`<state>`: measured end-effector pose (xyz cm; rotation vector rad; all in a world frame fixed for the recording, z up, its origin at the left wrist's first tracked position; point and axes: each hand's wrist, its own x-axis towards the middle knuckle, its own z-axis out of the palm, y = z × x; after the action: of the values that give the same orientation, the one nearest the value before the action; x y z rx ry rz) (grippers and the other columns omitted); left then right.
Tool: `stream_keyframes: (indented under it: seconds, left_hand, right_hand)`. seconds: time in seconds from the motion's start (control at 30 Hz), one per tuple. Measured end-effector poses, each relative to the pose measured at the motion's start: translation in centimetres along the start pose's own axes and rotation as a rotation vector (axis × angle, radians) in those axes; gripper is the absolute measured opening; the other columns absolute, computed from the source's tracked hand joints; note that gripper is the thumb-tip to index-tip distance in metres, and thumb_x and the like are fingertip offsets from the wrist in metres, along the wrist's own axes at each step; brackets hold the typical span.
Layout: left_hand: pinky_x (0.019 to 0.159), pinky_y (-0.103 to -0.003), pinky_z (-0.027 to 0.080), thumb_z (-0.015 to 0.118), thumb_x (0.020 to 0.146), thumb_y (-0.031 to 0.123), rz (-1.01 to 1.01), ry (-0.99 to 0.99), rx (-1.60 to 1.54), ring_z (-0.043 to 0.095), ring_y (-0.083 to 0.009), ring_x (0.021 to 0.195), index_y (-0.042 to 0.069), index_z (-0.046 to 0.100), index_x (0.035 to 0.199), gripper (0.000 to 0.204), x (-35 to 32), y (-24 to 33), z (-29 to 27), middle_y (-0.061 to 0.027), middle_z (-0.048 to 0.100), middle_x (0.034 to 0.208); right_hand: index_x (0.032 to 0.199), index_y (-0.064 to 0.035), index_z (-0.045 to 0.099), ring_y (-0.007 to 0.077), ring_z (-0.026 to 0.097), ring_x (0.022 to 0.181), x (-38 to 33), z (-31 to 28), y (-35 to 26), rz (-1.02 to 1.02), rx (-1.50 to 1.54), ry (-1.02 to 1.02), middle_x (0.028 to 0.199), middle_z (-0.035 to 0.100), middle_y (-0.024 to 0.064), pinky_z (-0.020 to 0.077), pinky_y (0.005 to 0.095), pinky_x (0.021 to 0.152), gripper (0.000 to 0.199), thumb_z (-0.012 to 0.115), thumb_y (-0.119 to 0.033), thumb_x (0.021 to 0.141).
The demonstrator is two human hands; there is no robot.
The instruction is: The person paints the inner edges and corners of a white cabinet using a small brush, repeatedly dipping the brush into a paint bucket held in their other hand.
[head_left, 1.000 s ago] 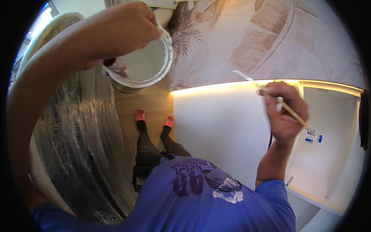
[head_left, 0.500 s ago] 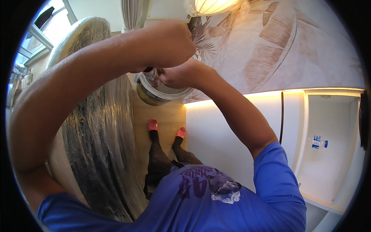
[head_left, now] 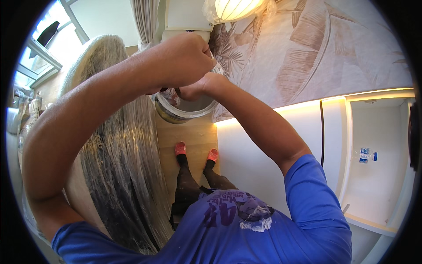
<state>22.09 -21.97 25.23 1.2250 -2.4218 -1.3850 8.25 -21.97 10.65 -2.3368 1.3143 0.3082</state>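
Observation:
My left hand [head_left: 188,57] is raised in front of me and closed like a fist over the far side of a round bucket [head_left: 187,116]. What its fingers hold, if anything, is hidden. Just beneath it my right hand [head_left: 203,88] reaches over the bucket's pale rim, its fingers curled and partly covered by the left hand. A reddish thing smeared with white [head_left: 170,97] shows beside the right fingers, below the left wrist; its kind is unclear. Greyish-white material [head_left: 195,104] is visible inside the bucket.
Left of me stands a long piece of furniture wrapped in clear plastic [head_left: 127,167]. On the right are a leaf-patterned wall [head_left: 303,57], white cabinets [head_left: 272,149] and an open compartment with a plastic bottle [head_left: 367,155]. A plastic-covered lamp [head_left: 237,9] glows ahead.
Both hands have shifted slightly left and down in view, still close together over the bucket. The surroundings have shifted a little as my head moved.

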Motion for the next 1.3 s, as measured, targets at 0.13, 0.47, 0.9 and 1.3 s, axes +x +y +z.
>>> stream_keyframes:
  seconds: [0.13,0.47,0.9,1.3]
  left_hand:
    - [0.062,-0.033,0.049,0.063,0.100,0.024,0.030,0.029,-0.011,0.058,-0.0115,0.067,-0.002,0.072,0.103,0.027,0.3,0.4,0.2,-0.0054,0.066,0.077]
    - [0.058,-0.032,0.044,0.062,0.100,0.024,0.052,-0.035,-0.053,0.055,-0.0119,0.067,-0.002,0.070,0.105,0.028,0.8,-0.6,-0.6,-0.0040,0.063,0.079]
    - [0.060,-0.040,0.054,0.064,0.090,0.015,0.141,-0.006,0.107,0.067,-0.0242,0.073,-0.003,0.074,0.099,0.023,1.0,-1.2,-1.9,-0.0129,0.070,0.084]
    - [0.058,-0.038,0.051,0.063,0.079,0.011,-0.003,-0.103,0.108,0.065,-0.0232,0.063,0.002,0.072,0.078,0.013,7.3,-1.7,0.2,-0.0107,0.069,0.074]
  right_hand:
    - [0.120,-0.0031,0.074,0.0314,0.067,0.120,-0.4,0.1,0.3,-0.001,-0.037,0.012,0.125,0.071,0.0175,0.0516,0.0418,0.102,0.036,0.059,-0.014,0.089]
    - [0.101,-0.0058,0.075,0.0345,0.071,0.090,-14.5,-3.7,-3.8,0.000,0.387,0.615,0.094,0.074,0.0158,0.0562,0.0441,0.080,0.014,0.069,-0.014,0.092]
    - [0.101,0.0009,0.072,0.0309,0.072,0.086,-19.5,-4.1,-5.0,0.064,0.424,0.737,0.094,0.073,0.0156,0.0555,0.0352,0.078,0.016,0.070,0.004,0.085]
    - [0.105,0.0014,0.066,0.0131,0.065,0.085,-19.1,4.4,0.2,0.275,0.758,0.899,0.094,0.072,0.0098,0.0480,0.0268,0.075,0.018,0.064,-0.016,0.105]
